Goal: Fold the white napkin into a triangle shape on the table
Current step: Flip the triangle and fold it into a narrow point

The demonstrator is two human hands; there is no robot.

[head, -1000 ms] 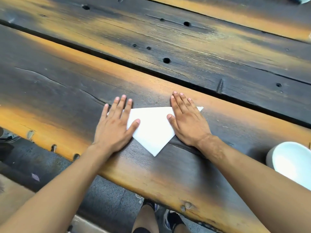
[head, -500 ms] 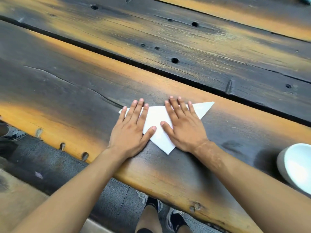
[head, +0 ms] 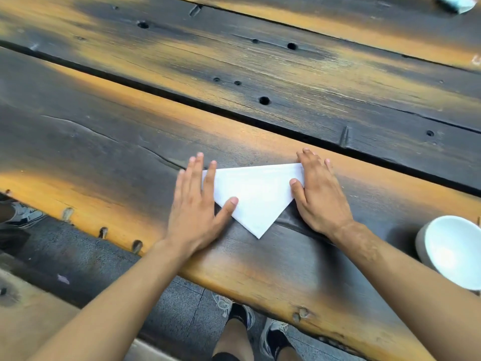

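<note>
In the head view, a white napkin (head: 253, 198) lies flat on the dark wooden desk (head: 104, 142), in the middle of the frame. It is folded into a triangle, with its long edge at the top and its point aimed at the bottom. The left hand (head: 196, 204) lies flat on the napkin's left corner, its fingers (head: 209, 175) straight and spread, the thumb on the paper. The right hand (head: 321, 196) lies flat on the right corner, fingers straight too. A white bowl (head: 454, 250) sits on the desk at the right edge. Two shoes (head: 260, 327) show at the bottom, under the desk.
</note>
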